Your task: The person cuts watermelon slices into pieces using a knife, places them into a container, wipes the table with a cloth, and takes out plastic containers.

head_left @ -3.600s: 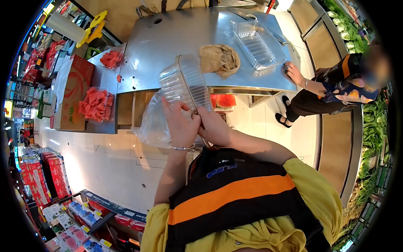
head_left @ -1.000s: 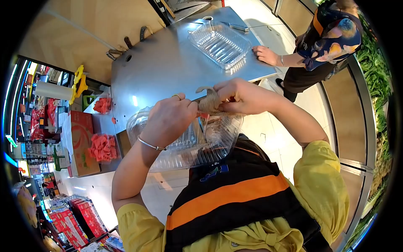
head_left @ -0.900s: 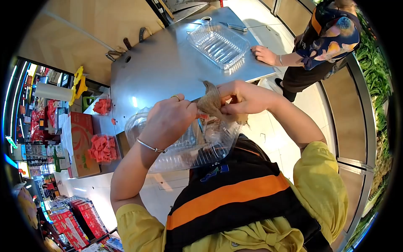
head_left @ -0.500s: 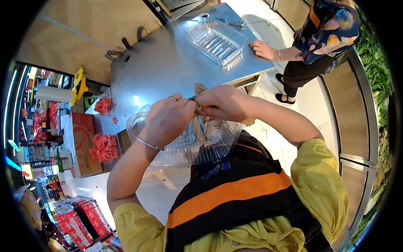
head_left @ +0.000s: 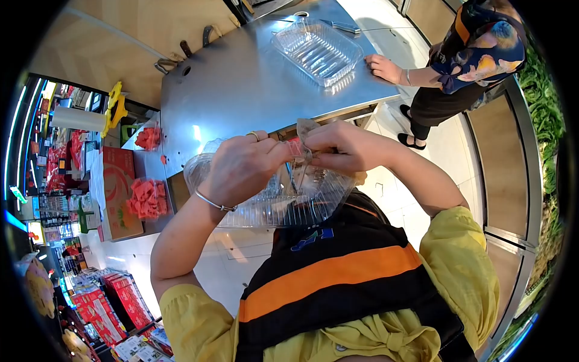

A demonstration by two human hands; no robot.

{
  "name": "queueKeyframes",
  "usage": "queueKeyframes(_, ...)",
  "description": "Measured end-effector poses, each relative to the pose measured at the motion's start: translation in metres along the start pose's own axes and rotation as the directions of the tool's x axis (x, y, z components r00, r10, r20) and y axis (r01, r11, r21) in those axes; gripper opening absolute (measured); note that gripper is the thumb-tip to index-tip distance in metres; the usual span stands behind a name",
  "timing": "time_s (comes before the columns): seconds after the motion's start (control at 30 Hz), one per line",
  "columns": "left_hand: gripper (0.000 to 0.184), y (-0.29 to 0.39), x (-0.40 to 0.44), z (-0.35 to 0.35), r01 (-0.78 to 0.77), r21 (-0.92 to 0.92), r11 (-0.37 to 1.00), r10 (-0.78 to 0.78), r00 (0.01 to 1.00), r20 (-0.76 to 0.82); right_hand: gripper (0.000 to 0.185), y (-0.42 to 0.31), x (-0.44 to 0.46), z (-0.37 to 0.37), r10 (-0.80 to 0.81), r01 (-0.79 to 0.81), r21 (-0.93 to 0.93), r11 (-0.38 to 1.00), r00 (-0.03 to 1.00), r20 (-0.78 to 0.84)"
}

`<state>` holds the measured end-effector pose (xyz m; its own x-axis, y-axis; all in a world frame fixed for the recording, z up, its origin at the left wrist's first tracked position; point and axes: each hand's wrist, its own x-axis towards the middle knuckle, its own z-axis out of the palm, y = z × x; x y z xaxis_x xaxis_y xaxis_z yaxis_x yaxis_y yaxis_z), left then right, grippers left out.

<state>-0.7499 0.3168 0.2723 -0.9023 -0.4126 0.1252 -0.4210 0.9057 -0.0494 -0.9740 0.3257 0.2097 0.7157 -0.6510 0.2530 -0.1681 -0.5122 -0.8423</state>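
Observation:
Below my hands hangs a clear plastic container (head_left: 265, 205), tilted in front of the apron. My left hand (head_left: 244, 163), with a ring and a bracelet, is closed at its upper edge; the fingertips are partly hidden. My right hand (head_left: 347, 146) pinches a brown cloth (head_left: 306, 128) just beside the left fingertips. Part of the cloth hangs down behind the right hand. Something pinkish-red shows between the two hands, too small to make out.
On the steel table (head_left: 235, 90) ahead lie another clear container (head_left: 316, 51) and a knife (head_left: 342, 26). A co-worker's hand (head_left: 385, 68) rests at its right edge. Trays of red fruit pieces (head_left: 148, 198) and a cardboard box (head_left: 120, 193) are at the left.
The cloth, earlier lying on the table, is now in my right hand. Both hands have come up with the container since then. Lately the hands have moved slightly apart, uncovering the pinkish-red bit.

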Motion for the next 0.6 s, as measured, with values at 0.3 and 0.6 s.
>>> queueKeyframes(0.3, 0.017, -0.003, -0.007, 0.003, 0.051, -0.066, 0.997, -0.056, 0.995, -0.080, 0.017, 0.004, -0.019, -0.005, 0.108, -0.112, 0.093, 0.989, 0.993, 0.048)
queueKeyframes(0.6, 0.015, -0.008, -0.022, 0.008, 0.197, -0.115, 0.974, -0.198, 0.980, 0.006, 0.019, 0.011, -0.029, 0.002, 0.155, -0.152, 0.122, 0.981, 0.988, -0.017)
